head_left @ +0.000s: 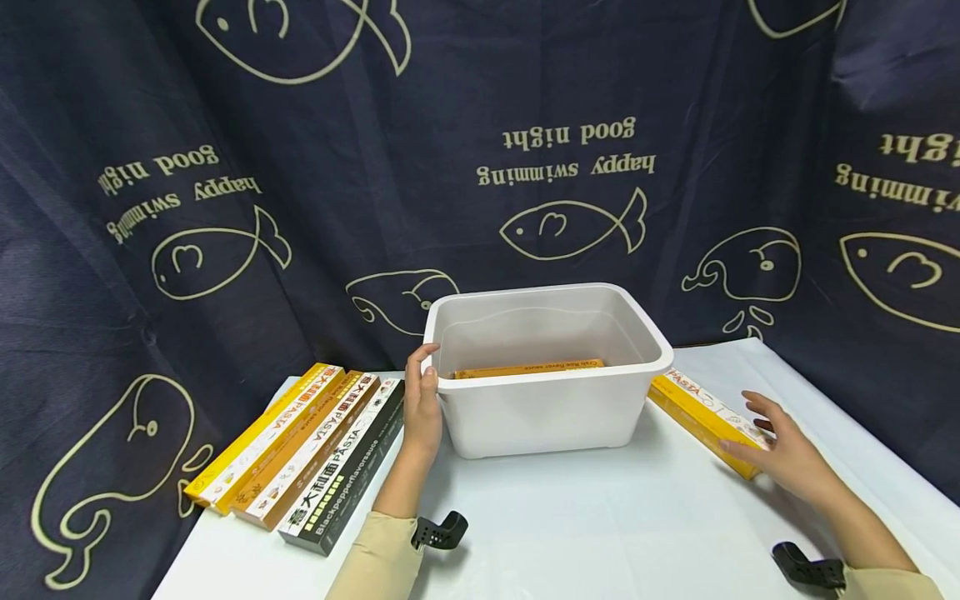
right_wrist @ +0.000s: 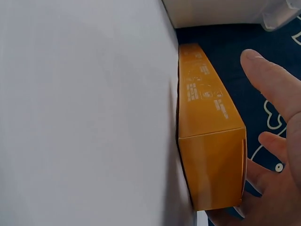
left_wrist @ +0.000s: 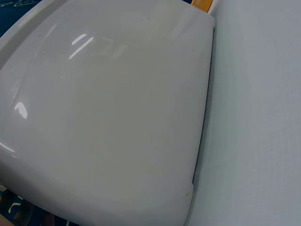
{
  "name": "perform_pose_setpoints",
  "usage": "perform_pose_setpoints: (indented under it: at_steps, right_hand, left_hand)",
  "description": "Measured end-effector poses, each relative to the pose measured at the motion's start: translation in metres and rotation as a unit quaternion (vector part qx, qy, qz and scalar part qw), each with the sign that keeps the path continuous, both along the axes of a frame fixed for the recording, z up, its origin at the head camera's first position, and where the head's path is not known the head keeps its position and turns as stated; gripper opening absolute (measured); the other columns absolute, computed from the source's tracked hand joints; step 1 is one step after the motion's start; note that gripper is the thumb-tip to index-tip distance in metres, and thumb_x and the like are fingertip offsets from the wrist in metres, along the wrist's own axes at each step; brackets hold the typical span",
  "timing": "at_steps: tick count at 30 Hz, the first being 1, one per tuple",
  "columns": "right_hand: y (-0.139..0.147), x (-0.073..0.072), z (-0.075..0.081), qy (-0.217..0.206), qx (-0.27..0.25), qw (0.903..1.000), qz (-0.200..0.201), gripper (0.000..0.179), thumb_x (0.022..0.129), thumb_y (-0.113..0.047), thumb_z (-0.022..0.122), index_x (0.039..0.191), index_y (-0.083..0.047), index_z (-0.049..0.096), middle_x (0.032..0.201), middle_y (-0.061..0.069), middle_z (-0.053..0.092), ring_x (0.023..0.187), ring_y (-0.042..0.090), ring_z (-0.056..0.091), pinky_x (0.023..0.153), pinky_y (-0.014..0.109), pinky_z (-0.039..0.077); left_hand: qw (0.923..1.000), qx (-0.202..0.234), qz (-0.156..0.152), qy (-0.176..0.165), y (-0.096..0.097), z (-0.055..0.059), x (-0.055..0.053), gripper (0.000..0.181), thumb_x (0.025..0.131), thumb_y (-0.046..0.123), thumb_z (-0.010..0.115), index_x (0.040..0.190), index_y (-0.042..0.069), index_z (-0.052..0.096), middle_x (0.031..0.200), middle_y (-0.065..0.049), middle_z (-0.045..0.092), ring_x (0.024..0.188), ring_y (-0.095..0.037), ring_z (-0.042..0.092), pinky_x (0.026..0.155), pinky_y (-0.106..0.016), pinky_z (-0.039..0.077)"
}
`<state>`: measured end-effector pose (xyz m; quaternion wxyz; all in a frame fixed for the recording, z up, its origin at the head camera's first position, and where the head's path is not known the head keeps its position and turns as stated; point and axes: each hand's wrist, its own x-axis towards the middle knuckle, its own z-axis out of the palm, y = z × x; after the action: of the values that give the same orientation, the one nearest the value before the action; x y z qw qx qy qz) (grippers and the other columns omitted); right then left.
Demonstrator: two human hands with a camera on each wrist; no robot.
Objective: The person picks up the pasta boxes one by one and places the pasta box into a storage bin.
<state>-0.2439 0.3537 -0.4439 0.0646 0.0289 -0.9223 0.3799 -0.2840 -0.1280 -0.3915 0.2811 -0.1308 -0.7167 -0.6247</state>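
My left hand (head_left: 423,408) grips the left rim of a white plastic bin (head_left: 540,421), its fingertips hooked over the edge. Inside the bin lies an orange box (head_left: 528,369) lettered "Crab Roe flavor sauce", partly hidden by the front wall. The bin's smooth outer wall (left_wrist: 108,113) fills much of the left wrist view. On the right, my right hand (head_left: 783,450) hovers around the near end of a yellow pasta box (head_left: 705,417), thumb and fingers spread. In the right wrist view the thumb stands apart from this box (right_wrist: 211,108), with other fingers partly behind its end.
To the left of the bin, several long pasta boxes lie side by side: a yellow one (head_left: 262,437), a brown one (head_left: 307,454) and a black one (head_left: 348,467). A white cloth covers the table (head_left: 585,525). Behind it hangs a dark blue fish-print curtain (head_left: 420,192).
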Motion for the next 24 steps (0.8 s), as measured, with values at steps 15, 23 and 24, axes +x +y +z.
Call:
perform_pose_setpoints:
  at_steps: [15,23,24]
  right_hand:
    - [0.0064,0.0003,-0.0065,-0.028,0.034,0.999,0.008,0.102,0.09,-0.04,0.072,0.155,0.007,0.009,0.148,0.04,0.031,0.128,0.054,0.04,0.091,0.042,0.043]
    - [0.0061,0.0014,-0.0084,-0.047,0.05,0.9976,0.003,0.099,0.09,-0.043,0.07,0.154,0.009,0.015,0.147,0.041,0.031,0.126,0.056,0.039,0.092,0.065,0.037]
    - [0.0062,0.0012,-0.0087,-0.046,0.052,0.9976,0.003,0.099,0.09,-0.043,0.071,0.153,0.009,0.016,0.146,0.041,0.031,0.126,0.056,0.039,0.092,0.065,0.037]
  left_hand:
    - [1.0,-0.001,-0.004,-0.009,-0.0011,-0.0004,-0.0009,0.047,0.098,0.034,0.033,0.14,0.018,0.045,0.154,-0.007,0.037,0.141,-0.028,0.036,0.113,-0.058,0.026]
    - [0.9999,0.001,-0.007,-0.009,-0.0016,-0.001,-0.0003,0.046,0.099,0.034,0.033,0.14,0.018,0.045,0.153,-0.008,0.038,0.14,-0.03,0.038,0.112,-0.058,0.027]
    - [0.9999,0.001,-0.006,-0.009,-0.0016,-0.0009,-0.0001,0.046,0.099,0.034,0.033,0.14,0.018,0.045,0.153,-0.008,0.038,0.139,-0.03,0.038,0.112,-0.058,0.028]
